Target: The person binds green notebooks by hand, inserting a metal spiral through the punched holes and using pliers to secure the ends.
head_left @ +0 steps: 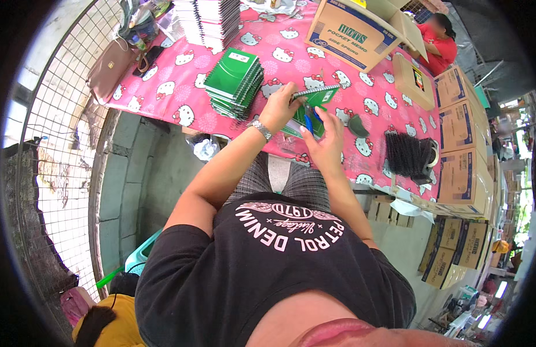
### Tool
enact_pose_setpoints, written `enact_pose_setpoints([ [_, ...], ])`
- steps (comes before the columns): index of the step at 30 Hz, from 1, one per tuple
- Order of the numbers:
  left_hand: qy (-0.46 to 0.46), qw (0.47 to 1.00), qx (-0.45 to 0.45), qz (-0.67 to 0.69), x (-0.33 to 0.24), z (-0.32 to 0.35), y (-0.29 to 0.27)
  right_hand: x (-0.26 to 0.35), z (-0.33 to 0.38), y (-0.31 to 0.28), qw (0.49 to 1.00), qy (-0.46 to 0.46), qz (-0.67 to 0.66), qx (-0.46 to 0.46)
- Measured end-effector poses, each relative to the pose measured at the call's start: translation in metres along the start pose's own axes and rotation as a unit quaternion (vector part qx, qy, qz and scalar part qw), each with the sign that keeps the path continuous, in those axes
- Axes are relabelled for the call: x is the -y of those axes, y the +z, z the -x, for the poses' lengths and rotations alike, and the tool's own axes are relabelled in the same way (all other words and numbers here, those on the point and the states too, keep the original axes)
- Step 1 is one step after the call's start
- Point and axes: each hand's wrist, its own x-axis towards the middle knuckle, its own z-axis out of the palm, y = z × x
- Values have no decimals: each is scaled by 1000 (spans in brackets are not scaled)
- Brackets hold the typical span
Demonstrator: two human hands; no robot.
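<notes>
My left hand [279, 107] is closed on a green spiral notebook [321, 97], holding it tilted with its coil edge up. Closed round a small blue-handled hand tool [308, 120], which looks like pliers, my right hand [327, 139] is just beside the notebook. The tool's tip is hard to make out. More green cover shows under my hands near the table's front edge. To the left of my left hand rises a stack of green spiral notebooks [232, 75]. A dark green rounded piece [358, 126] lies right of my right hand.
A pink patterned cloth covers the table [204, 118]. Tall white notebook stacks [207, 23] and an open carton [352, 34] stand at the back. Black spiral coils [408, 156] lie at right, beside stacked cartons [458, 173]. A brown bag [113, 69] sits left. A person [439, 46] in red is at far right.
</notes>
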Motion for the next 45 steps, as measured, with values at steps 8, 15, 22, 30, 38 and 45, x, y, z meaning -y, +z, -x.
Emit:
enact_pose_setpoints([
  [8,6,1000,14,-21,2,-4,-2,1,-7,1,999,-18,34,18],
  [15,-18,1000,-9,-22,10,2,3,4,-9,-2,998,-8,64,4],
  [22,-65,997,-14,39,16,4,7,4,-13,1,997,-27,76,18],
  [30,-42,998,-11,-38,11,9,3,0,-16,-4,968,157,-173,95],
  [38,100,984,-106,-104,-41,-12,-39,-15,5,-26,885,268,-377,59],
  [45,173,879,-21,-443,-96,-96,-136,-162,86,-59,961,194,168,105],
])
